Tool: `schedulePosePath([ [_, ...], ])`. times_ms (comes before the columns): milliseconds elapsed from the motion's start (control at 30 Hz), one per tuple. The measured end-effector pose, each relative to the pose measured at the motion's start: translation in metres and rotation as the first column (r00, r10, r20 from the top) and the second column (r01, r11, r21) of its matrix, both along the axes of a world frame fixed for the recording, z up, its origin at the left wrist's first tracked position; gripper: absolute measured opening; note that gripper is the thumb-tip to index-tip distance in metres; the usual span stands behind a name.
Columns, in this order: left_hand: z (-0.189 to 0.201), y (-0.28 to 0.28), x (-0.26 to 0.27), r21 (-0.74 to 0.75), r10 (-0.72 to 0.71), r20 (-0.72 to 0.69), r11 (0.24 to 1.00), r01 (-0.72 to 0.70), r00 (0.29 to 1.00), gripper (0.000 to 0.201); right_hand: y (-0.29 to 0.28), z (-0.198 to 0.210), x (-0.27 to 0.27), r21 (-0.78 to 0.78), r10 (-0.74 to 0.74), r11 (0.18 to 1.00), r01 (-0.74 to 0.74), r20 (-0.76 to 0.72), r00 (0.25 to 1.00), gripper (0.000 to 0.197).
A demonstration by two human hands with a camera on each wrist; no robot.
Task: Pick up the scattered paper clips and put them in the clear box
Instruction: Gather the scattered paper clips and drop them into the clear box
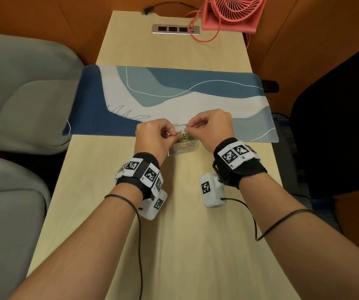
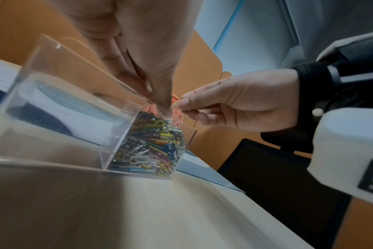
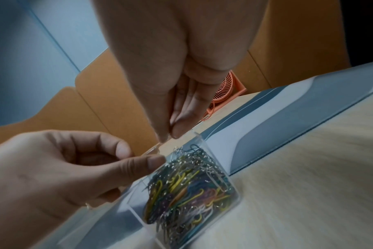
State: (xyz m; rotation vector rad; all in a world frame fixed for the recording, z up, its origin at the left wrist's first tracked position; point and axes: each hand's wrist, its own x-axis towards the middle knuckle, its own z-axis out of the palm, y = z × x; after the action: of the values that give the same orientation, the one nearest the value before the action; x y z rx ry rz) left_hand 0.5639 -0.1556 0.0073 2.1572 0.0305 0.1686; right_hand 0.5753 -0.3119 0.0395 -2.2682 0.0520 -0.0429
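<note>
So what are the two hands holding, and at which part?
Both hands, left hand and right hand, pinch something thin above the clear box, probably paper clips; which part cannot be told.

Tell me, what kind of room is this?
Probably an office or study booth. A long wooden desk has a built-in socket strip, a blue desk mat and a pink desk fan, with orange partition walls and grey cushioned seats beside it.

Office booth setting: a narrow pale wood-laminate bench [image 1: 195,245] with a recessed metal socket strip [image 1: 175,29], flanked by orange partition panels [image 1: 33,16] and grey upholstered seats [image 1: 22,94], carrying a blue patterned desk mat [image 1: 195,87] and pink desk fan [image 1: 232,13].
</note>
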Motion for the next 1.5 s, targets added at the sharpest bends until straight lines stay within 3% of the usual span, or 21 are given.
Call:
schedulePosePath([
  [100,-0.001,0.0,-0.002,0.014,-0.005,-0.012,1.0,0.006,1.0,0.018,0.001,0.001,0.0,-0.096,0.023,0.995,-0.023,-0.002,1.0,0.006],
  [233,0.002,0.005,-0.01,0.064,-0.045,0.096,0.997,0.039,0.994,0.011,0.0,0.009,-0.009,-0.177,0.03,0.984,-0.025,0.025,0.999,0.019],
  [400,0.005,0.003,-0.052,0.022,-0.07,0.181,0.997,0.067,0.981,0.01,-0.023,0.016,-0.065,-0.174,0.049,0.984,-0.042,0.033,0.998,0.019],
  [500,0.005,-0.011,-0.112,0.012,-0.274,0.05,0.962,0.274,0.96,0.012,-0.049,0.012,-0.122,-0.232,0.127,0.96,-0.153,-0.125,0.984,0.019],
  [633,-0.005,-0.028,-0.206,0.006,-0.554,-0.181,0.825,0.565,0.812,0.036,-0.08,0.002,-0.208,-0.282,0.179,0.915,-0.289,-0.359,0.916,0.014],
  [700,-0.006,-0.034,-0.247,0.01,-0.573,-0.245,0.805,0.593,0.782,0.04,-0.09,0.0,-0.248,-0.271,0.179,0.907,-0.323,-0.445,0.878,0.01],
  [833,-0.007,-0.045,-0.314,0.088,-0.579,-0.317,0.77,0.631,0.751,0.042,-0.105,-0.006,-0.317,-0.262,0.181,0.884,-0.388,-0.572,0.8,0.033],
  [1033,-0.01,-0.054,-0.365,0.291,-0.577,-0.321,0.694,0.658,0.751,0.053,-0.096,-0.019,-0.392,-0.391,0.232,0.767,-0.509,-0.57,0.788,0.063],
  [1167,-0.011,-0.058,-0.38,0.37,-0.57,-0.31,0.664,0.649,0.76,0.05,-0.085,-0.035,-0.419,-0.492,0.196,0.743,-0.454,-0.489,0.85,0.062],
  [1300,-0.02,-0.06,-0.39,0.444,-0.555,-0.363,0.603,0.662,0.749,0.055,-0.082,-0.046,-0.427,-0.482,0.125,0.823,-0.301,-0.363,0.923,0.033],
  [1500,-0.028,-0.056,-0.402,0.334,-0.486,-0.345,0.736,0.589,0.803,0.039,-0.078,-0.05,-0.43,-0.388,0.016,0.908,-0.157,-0.342,0.94,0.02],
])
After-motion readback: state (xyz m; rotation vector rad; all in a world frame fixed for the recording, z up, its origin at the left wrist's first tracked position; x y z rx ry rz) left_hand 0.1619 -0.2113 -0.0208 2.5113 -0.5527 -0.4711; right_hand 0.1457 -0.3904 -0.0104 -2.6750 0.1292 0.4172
